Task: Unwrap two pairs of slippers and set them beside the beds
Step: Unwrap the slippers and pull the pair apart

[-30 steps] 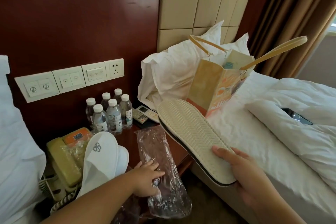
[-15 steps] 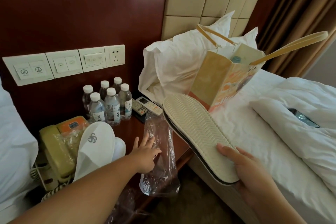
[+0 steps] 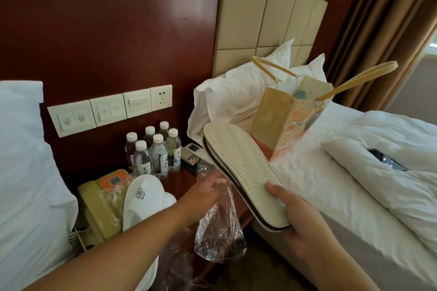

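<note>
Between two hotel beds, over a dark wooden nightstand, a person's right hand is clamped on the heel end of an unwrapped pair of slippers, pressed together sole outward, with the thumb on the ribbed cream sole and the fingers hidden beneath. The pair slants up and away toward a paper gift bag standing on the right-hand bed. Just left of it, the left hand pinches the top of a clear plastic wrapper, which hangs limp off the nightstand's front edge; the hand is blurred, so exactly how the fingers close is unclear. Further left, a second pair of white slippers with a grey logo leans toe up against a plastic-covered telephone; whether any film is still on that pair cannot be told. Behind stand six water bottles and a remote control. Neither pair is on the floor yet. The risk, as I judge it, is that swinging the long slippers or tugging the wrapper sideways could knock the bottles over, or the slippery film could slide from the pinch onto the floor.
</note>
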Motion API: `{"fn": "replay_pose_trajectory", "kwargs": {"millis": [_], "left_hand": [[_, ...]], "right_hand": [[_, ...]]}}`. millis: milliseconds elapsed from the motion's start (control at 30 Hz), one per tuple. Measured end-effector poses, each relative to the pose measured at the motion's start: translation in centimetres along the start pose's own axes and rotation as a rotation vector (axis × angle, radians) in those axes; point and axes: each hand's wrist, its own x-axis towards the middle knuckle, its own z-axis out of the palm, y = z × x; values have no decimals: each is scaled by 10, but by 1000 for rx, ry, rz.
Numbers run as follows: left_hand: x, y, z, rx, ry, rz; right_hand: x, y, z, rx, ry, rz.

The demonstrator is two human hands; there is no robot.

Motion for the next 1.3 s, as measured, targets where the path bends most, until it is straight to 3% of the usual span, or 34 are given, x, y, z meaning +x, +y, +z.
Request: {"fn": "replay_pose_trajectory", "kwargs": {"millis": [133,233,400,533,633,700,900,1067,1300], "left_hand": [[-39,49,10,-368,-51,91],[-65,64,13,-471,17,92],[-104,75,12,-444,109,131],[-125,75,13,-447,165,172],[-139,80,16,-508,180,201],[-147,86,18,-534,162,211],[-160,96,11,-405,235,220],[-171,90,2,-324,407,186],[-185,102,-3,-270,486,211]], "right_hand": [[-19,-4,18,15,-16,-23],[-40,-3,29,-60,-42,-35],[-72,5,46,-574,121,-339],[-100,11,61,-1036,51,-510],[-117,10,69,-1257,-8,-514],[-125,7,72,-1217,-74,-483],[-137,5,68,-692,-287,-439],[-143,-9,68,-624,132,-476],[-155,-13,67,-544,156,-638]]}}
